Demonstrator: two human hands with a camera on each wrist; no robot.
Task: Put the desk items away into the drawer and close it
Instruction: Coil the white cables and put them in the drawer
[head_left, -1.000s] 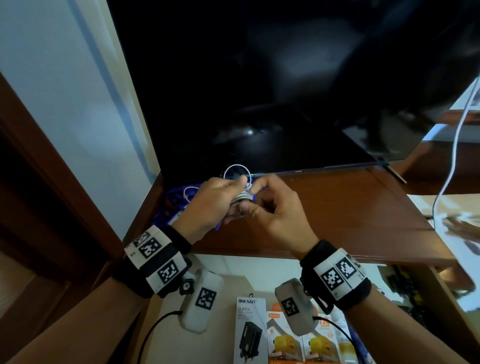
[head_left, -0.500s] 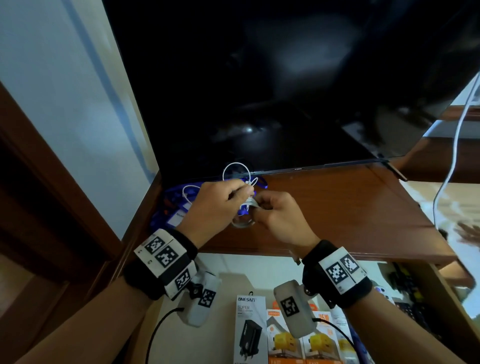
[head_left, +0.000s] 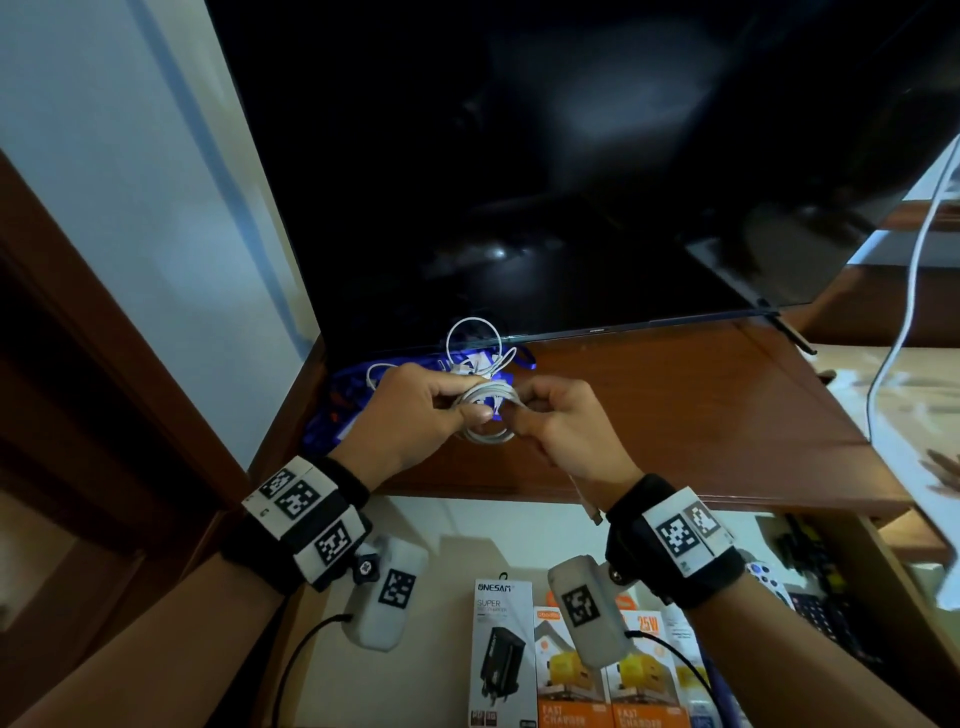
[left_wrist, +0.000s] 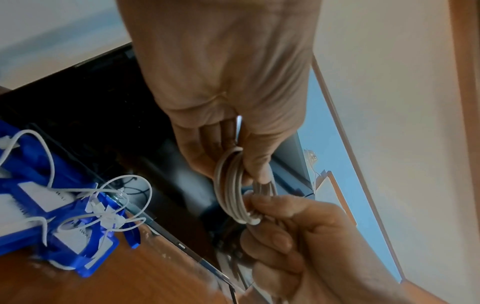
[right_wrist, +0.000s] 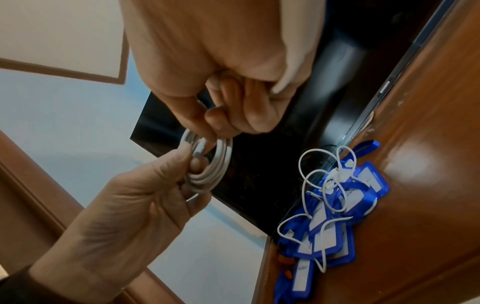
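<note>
Above the brown desk (head_left: 675, 415), both hands busy with one white cable coil (head_left: 485, 410): left hand (head_left: 410, 415) pinching one side, right hand (head_left: 563, 431) curled tight round the other, coil up in the air, not yet put away. Below, drawer (head_left: 457, 530) pulled open, with charger boxes (head_left: 571, 670) already lying inside. On the desk by the wall, blue tags (right_wrist: 335, 226) piled up with thin white cords (right_wrist: 322, 185) on top, not put away yet. So lots left: coil in, tags in, drawer pushed shut. Behind, big dark screen (head_left: 519, 156); pale wall (head_left: 130, 182) on the left.
</note>
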